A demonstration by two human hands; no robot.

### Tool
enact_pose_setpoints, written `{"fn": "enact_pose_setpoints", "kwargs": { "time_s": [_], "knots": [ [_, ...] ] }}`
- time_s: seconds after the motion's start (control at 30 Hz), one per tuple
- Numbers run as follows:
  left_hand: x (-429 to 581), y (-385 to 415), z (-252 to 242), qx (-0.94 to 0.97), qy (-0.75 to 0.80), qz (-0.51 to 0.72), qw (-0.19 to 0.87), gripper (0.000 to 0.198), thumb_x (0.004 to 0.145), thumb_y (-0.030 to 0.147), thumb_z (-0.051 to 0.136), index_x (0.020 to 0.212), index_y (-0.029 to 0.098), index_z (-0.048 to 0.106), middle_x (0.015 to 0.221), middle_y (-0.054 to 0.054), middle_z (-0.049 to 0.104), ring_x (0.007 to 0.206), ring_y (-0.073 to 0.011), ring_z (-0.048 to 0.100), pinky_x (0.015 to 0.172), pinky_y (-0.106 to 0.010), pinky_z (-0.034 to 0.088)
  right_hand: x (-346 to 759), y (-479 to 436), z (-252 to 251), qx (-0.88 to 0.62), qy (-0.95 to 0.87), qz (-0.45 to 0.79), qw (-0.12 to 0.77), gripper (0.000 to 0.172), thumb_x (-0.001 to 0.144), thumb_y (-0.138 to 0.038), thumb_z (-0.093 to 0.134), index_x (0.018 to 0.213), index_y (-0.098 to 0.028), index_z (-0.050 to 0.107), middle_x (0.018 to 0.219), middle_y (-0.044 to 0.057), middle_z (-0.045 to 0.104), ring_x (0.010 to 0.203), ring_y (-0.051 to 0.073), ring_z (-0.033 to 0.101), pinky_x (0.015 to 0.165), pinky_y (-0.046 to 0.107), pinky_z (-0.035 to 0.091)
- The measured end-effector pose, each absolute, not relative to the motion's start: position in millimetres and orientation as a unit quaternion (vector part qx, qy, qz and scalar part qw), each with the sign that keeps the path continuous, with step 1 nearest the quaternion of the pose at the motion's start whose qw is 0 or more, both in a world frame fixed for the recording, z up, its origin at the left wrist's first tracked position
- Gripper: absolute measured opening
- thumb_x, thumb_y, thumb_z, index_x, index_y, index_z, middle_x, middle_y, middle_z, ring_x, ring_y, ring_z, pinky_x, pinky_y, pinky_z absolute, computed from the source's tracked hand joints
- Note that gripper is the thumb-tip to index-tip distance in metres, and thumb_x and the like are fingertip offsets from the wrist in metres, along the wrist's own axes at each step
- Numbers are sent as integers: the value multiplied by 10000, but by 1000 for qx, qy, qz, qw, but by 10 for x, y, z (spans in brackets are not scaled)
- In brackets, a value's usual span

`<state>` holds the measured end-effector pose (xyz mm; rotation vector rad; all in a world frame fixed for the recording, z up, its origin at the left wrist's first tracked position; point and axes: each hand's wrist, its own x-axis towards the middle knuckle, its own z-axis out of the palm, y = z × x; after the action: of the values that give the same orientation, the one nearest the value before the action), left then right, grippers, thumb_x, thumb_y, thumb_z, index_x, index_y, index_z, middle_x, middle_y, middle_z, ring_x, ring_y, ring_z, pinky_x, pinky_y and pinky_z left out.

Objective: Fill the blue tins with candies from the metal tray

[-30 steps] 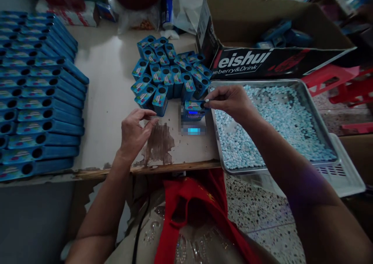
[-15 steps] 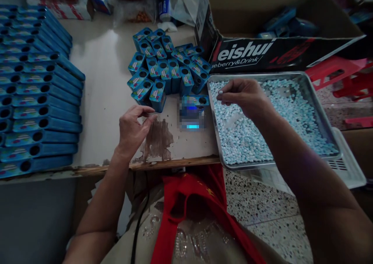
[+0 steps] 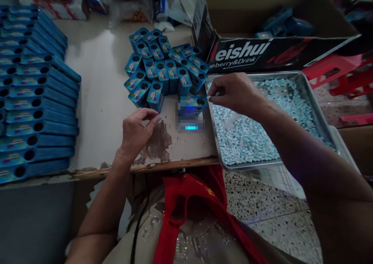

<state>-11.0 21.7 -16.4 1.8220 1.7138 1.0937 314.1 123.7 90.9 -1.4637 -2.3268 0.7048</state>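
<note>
On the worn pale table [image 3: 101, 100], your right hand [image 3: 233, 93] has come back from its dip into the pellets [image 3: 247, 135]. It hovers over the tray [image 3: 250, 165] corner, fingertips pinched shut, just beside the open blue tin [image 3: 194, 102]. Whether it carries pellets is too small to tell. Your left hand [image 3: 135, 132] rests loosely curled, with nothing visible in it.

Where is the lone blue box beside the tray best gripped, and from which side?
Probably a pinch across its broad front and back faces near the top, coming from above on the left. The blue box stands upright and is thin front to back; the tray rim crowds its right side and the right hand hovers at its top hole.
</note>
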Motion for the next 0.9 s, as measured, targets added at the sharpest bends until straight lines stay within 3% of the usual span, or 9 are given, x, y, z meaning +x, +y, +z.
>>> {"fn": "enact_pose_setpoints", "kwargs": {
  "time_s": [0.27, 0.57, 0.67, 0.77, 0.9],
  "knots": [
    [-86, 220, -258, 649, 609, 394, 231, 71, 937, 287, 828, 991, 247, 851, 1016, -55, 883, 912, -241, 836, 840, -342, 707, 3044, 1258, 889, -495, -819, 244, 155, 112, 848, -151, 846, 893, -252, 860, 839, 17, 757, 919, 268, 782, 879, 394, 576],
    [-84, 245, -239, 662, 597, 394, 226, 41, 969, 316, 847, 998, 288, 851, 1023, -38, 878, 909, -247, 845, 917, -391, 723, 3148, 1140, 912, -533, -810, 186, 159, 150, 964, -208, 771, 1015, -279, 894, 1003, 67, 831, 1037, 321, 791, 949, 453, 612],
    [-127, 234, -250, 663, 598, 391, 222, 40, 978, 336, 848, 986, 297, 853, 1037, -42, 884, 916, -256, 847, 931, -408, 730, 3524, 993, 726, -551, -810, 174, 102, 143, 981, -245, 771, 1062, -263, 887, 982, 74, 831, 991, 322, 799, 948, 474, 627],
    [-177, 219, -291, 667, 598, 385, 222, 59, 985, 354, 847, 989, 296, 854, 1038, -48, 888, 920, -261, 847, 931, -409, 731, 3898, 601, 456, -510, -837, 200, -2, 278, 977, -320, 837, 1247, -264, 870, 1213, 112, 854, 1158, 364, 801, 1022, 512, 654],
    [-142, 193, -320, 674, 606, 358, 225, 82, 977, 336, 840, 1016, 265, 851, 1041, -55, 892, 933, -257, 846, 940, -387, 720, 4146, 15, 128, -504, -848, 145, -77, 583, 1058, -374, 792, 1621, -237, 726, 1583, 204, 736, 1398, 452, 722, 1088, 572, 668]
  ]
}}
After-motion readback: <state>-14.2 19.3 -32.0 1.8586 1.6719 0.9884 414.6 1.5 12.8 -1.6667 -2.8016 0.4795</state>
